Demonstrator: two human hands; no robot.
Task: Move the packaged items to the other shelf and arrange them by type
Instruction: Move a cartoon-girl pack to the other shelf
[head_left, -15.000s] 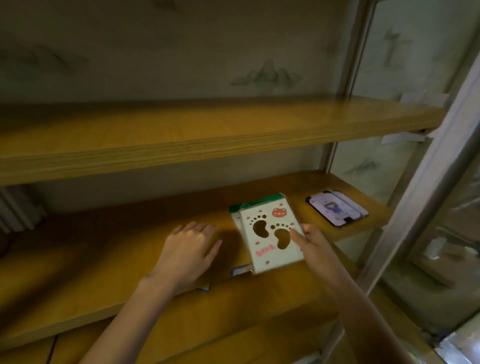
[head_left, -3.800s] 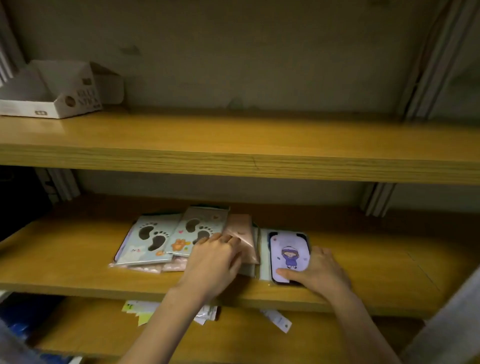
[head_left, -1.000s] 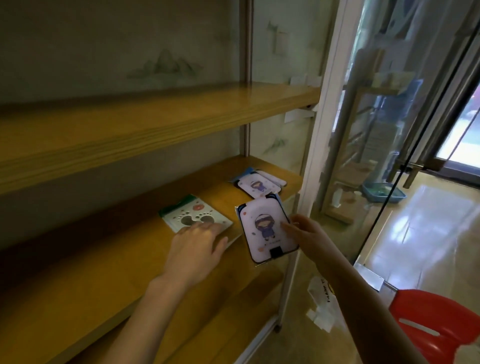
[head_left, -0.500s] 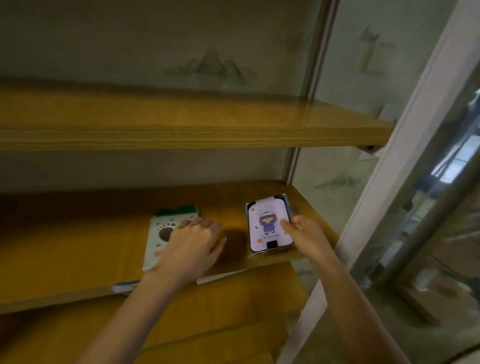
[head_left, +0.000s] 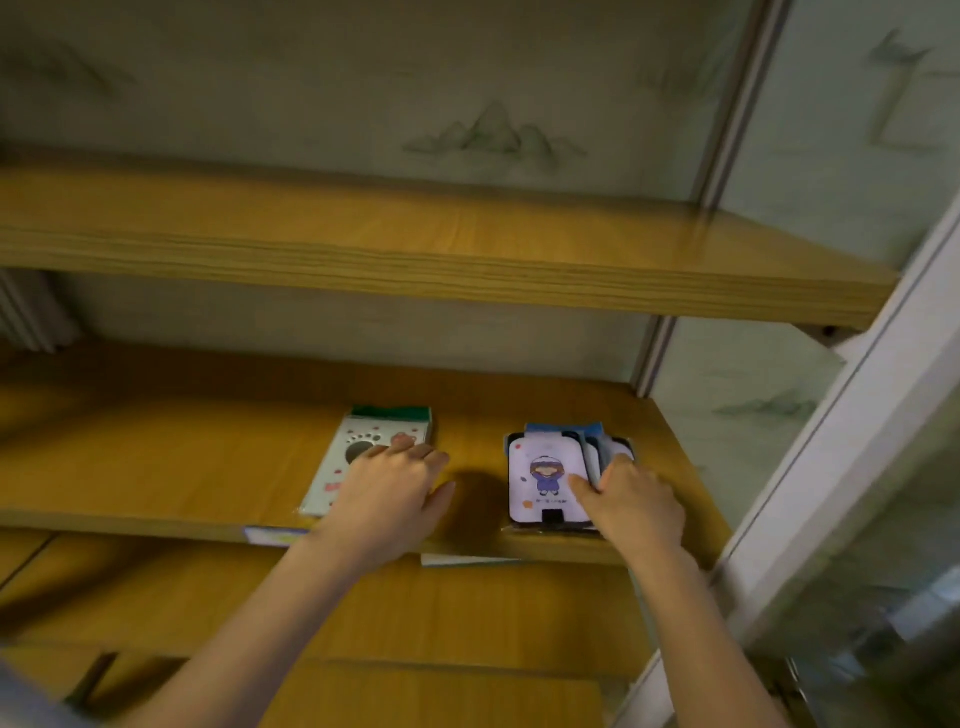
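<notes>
The white, black-edged cartoon-figure pack (head_left: 543, 480) is laid atop its pile (head_left: 613, 449), right of the green-topped footprint pack (head_left: 363, 447), and is pinched at one edge by the right hand (head_left: 636, 506). The left hand (head_left: 395, 493) is spread flat upon the footprint pack. Edges should be squared before release.
</notes>
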